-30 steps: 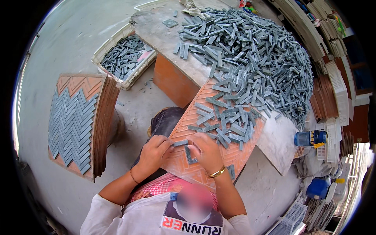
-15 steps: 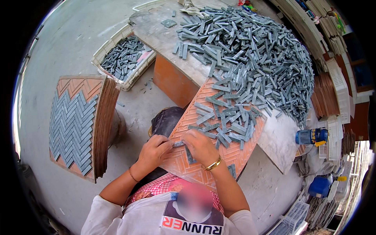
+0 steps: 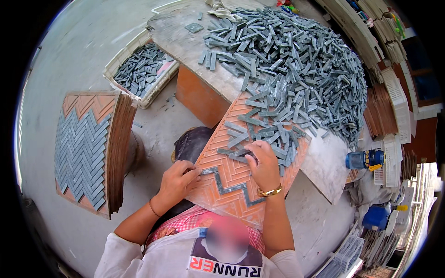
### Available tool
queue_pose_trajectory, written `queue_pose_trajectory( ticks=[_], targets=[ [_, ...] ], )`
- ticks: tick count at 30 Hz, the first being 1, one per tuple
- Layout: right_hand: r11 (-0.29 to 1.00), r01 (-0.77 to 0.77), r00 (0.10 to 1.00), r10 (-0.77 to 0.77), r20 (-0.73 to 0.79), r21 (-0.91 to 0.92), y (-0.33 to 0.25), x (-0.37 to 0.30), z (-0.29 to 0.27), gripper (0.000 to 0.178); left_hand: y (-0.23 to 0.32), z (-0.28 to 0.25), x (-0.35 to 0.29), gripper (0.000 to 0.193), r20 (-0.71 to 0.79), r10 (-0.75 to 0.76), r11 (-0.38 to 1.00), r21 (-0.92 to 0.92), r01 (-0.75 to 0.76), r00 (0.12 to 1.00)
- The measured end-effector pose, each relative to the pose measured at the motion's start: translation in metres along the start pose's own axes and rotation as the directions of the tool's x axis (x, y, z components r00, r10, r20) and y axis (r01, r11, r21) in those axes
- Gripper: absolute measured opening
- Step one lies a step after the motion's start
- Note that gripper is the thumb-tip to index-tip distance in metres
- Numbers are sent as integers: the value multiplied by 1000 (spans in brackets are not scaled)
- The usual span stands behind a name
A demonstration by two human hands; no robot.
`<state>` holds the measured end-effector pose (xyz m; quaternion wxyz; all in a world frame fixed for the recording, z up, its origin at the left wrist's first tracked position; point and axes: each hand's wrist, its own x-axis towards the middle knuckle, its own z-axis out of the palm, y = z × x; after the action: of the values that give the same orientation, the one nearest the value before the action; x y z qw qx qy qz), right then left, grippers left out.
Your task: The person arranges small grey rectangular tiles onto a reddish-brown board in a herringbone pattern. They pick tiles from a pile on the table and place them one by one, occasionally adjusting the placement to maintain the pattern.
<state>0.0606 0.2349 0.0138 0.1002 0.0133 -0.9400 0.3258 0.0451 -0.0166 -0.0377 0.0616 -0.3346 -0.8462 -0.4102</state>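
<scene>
The right hand keeps a loose grip, thumb and fingertips slightly apart above loose strips on the board's far half; from where I stand I can't tell whether it has hold of one. The left hand is curled, fingertips at the left end of a zigzag row, near the board's left edge; whether it pinches or merely steadies, I can't tell. The row crosses the near half of the ridged board, so a hard press there could skew its end strip, and the bracelet, just beside the row's right end, might snag. Loose strips overlap, so picking one could drag others down. The board's near end juts past the tabletop toward the lap; a knee shifting could tip it. Beyond, the heap could slide onto the board if bumped.
</scene>
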Motion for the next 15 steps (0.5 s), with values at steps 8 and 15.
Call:
queue_pose_trajectory(
  ticks=[8, 15],
  targets=[
    [992, 36, 999, -35, 8, -125, 3, 3, -2, 24, 6, -6, 13, 19, 30, -78, 992, -98, 80, 997],
    [963, -214, 958, 174, 229, 164, -26, -28, 5, 23, 4, 9, 50, 24, -19, 100, 993, -64, -101, 995]
  ],
)
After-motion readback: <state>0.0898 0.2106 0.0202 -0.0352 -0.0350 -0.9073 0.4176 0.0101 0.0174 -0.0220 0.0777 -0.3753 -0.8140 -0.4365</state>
